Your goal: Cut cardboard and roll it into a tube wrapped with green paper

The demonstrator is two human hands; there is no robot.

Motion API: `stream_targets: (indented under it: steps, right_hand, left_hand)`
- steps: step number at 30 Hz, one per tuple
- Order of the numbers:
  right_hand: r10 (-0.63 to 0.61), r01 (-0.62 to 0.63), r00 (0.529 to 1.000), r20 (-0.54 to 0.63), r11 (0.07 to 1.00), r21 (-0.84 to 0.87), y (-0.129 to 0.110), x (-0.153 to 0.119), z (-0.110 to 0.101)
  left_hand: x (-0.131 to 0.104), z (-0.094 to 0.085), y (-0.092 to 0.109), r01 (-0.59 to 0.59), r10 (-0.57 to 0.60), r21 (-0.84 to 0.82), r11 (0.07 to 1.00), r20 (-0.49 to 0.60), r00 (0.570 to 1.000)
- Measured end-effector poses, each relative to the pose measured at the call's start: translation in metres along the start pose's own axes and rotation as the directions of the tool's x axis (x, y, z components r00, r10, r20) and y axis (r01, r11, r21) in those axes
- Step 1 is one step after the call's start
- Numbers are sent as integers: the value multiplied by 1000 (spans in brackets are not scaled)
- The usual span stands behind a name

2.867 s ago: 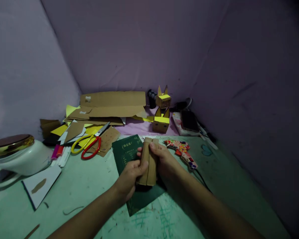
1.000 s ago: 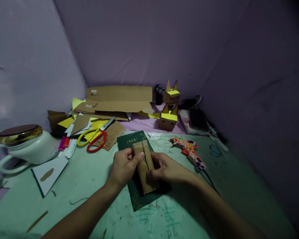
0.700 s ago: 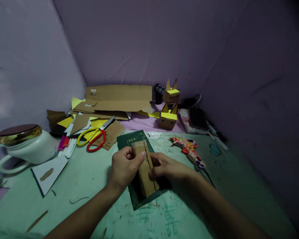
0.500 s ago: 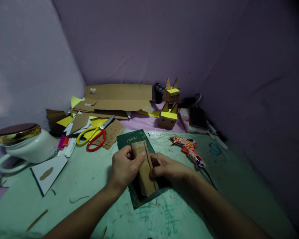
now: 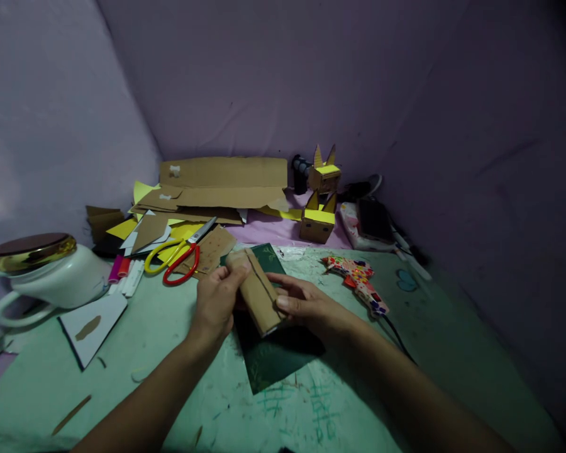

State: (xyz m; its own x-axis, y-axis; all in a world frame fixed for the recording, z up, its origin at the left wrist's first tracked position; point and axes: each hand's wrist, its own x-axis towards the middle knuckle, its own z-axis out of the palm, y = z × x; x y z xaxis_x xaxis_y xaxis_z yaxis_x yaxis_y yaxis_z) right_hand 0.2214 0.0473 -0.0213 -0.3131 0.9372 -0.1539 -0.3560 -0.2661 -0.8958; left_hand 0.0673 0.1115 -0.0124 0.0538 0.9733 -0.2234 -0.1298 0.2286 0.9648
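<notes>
Green surface point(image 5: 122, 352), purple walls. Cardboard piece point(image 5: 257, 290) now lifted off dark mat point(image 5: 273, 355), tilted toward 10 o'clock. Left hand point(image 5: 216, 301) grip clenched on its far end, right hand point(image 5: 306, 307) grip pinching near end. Scissors point(image 5: 177, 259) at 10 o'clock.

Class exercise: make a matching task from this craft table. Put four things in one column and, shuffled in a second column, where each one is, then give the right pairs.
1. folded cardboard piece
2. scissors
3. green booklet
4. white pot

a. far left edge of the table
b. flat beneath the hands
c. on the cardboard scraps, left of the hands
d. held between the left hand and right hand

Pairs: 1-d, 2-c, 3-b, 4-a
</notes>
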Motion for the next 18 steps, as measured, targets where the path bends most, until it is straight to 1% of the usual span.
stream_targets:
  steps: [4,6,7,9,10,11,13,16,18]
  right_hand:
    - [-94,90,994,-52,993,-72,-3,-3,10]
    - [-167,145,981,-101,969,-201,-1,-3,16]
    - [-225,178,965,-134,940,-292,1,-3,19]
    - [-353,231,915,-194,855,-465,6,-2,23]
    - [-403,246,890,-213,819,-519,7,-1,23]
    - [-432,256,873,-226,801,-541,8,-1,23]
    - [-446,260,863,-239,797,-546,8,-1,20]
    - [-453,249,855,-252,785,-568,5,-3,18]
    - [-460,230,847,-266,769,-597,2,-5,18]
  left_hand:
    - [9,-3,7,118,-118,-171,978,10,993]
    - [8,-2,9,171,-169,-213,962,29,985]
    - [6,-1,9,195,-190,-225,955,44,981]
    - [3,0,8,232,-218,-229,945,83,972]
    - [1,1,7,243,-225,-220,945,105,969]
    - [0,1,6,249,-228,-204,947,120,966]
    - [0,0,5,217,-202,-162,963,100,974]
    - [5,-3,5,64,-68,-75,995,-44,997]
    - [10,-5,7,-4,4,1,1000,-86,996]
